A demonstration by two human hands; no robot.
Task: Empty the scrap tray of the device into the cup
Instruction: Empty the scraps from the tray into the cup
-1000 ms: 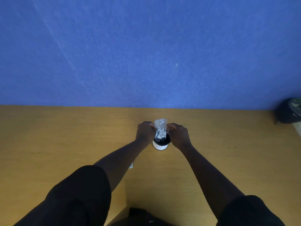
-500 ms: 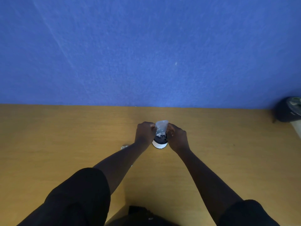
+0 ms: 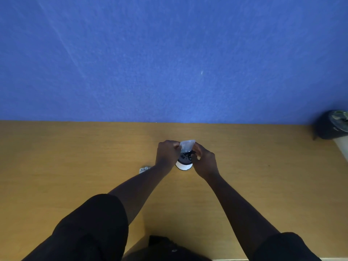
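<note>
A small clear plastic scrap tray [image 3: 187, 144] is held tilted above a white cup [image 3: 184, 166] with a dark inside, in the middle of the wooden table. My left hand [image 3: 167, 153] grips the tray's left side and my right hand [image 3: 203, 160] grips its right side. White scraps lie inside the cup [image 3: 185, 158]. The tray looks nearly see-through, with little left in it. A small grey device [image 3: 144, 169] lies on the table left of the cup, partly hidden behind my left forearm.
The wooden table [image 3: 75, 157] runs up to a blue wall [image 3: 169, 63]. A dark rounded object [image 3: 332, 125] sits at the far right edge, with a pale object [image 3: 342, 147] beside it. Something black [image 3: 169, 247] lies at the table's near edge.
The tray has tipped further over the cup and its white scraps have dropped out of it. My left forearm shifted, uncovering the grey device on the table.
</note>
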